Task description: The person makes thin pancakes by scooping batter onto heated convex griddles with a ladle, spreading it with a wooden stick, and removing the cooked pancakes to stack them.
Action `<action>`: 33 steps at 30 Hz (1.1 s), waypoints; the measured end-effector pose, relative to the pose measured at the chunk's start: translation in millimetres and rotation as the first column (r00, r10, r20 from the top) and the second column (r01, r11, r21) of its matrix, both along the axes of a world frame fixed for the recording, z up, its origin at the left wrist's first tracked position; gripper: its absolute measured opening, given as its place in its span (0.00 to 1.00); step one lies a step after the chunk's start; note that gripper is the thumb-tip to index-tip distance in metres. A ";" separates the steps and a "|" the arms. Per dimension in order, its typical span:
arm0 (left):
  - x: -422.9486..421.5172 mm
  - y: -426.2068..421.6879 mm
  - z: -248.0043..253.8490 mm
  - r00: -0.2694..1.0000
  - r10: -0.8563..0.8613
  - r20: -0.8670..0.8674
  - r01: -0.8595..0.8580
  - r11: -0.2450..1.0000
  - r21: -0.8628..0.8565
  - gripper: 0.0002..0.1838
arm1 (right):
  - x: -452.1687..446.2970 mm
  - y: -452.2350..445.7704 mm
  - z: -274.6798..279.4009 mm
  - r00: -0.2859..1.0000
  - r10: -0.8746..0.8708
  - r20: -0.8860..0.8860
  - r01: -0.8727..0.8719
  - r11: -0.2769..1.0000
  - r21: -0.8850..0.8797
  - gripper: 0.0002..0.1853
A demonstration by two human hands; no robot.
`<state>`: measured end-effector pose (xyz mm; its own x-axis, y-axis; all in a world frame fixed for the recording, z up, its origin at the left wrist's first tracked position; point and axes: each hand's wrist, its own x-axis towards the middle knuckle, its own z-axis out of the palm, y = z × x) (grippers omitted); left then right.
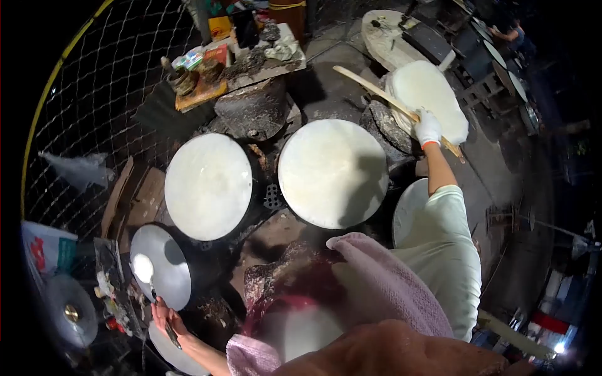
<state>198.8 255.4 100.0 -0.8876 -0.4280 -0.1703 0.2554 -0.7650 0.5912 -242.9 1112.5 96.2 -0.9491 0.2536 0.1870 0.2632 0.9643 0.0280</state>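
Left grip [168, 323] holds a ladle [143, 268] near the pan's [169, 257] edge; tipping might spill it. Right grip [428, 128] holds a stick [371, 86].

I log two supports. One: brown, stained work surface [266, 243], bearing two large pale discs [332, 173], apart, and a round metal piece [164, 263], left. Two: cluttered table [252, 79], bearing orange board [199, 98] with dark pot [182, 83], red packet [216, 54], crumpled whitish plastic [282, 50].
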 end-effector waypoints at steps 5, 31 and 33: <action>-18.0 61.1 39.1 0.794 0.470 0.385 -0.242 0.826 -0.509 0.31 | -7.3 44.9 -24.6 0.971 0.137 0.198 -0.065 0.941 -0.332 0.25; -18.0 -191.5 -127.2 0.788 0.587 0.188 0.333 -0.148 -0.931 0.14 | 328.8 -759.9 -168.1 0.716 0.686 0.134 -0.278 0.455 -0.846 0.30; 2.8 -201.6 -123.6 0.729 0.677 0.101 0.265 -0.143 -0.954 0.16 | 337.7 -786.3 -189.7 0.793 0.608 0.026 0.002 0.041 -0.999 0.28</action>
<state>201.6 53.7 -23.6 -0.6526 -0.6629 0.3670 -0.3895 0.7090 0.5879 94.8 326.2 -93.6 -0.8663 -0.4187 -0.2724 0.1933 0.2219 -0.9557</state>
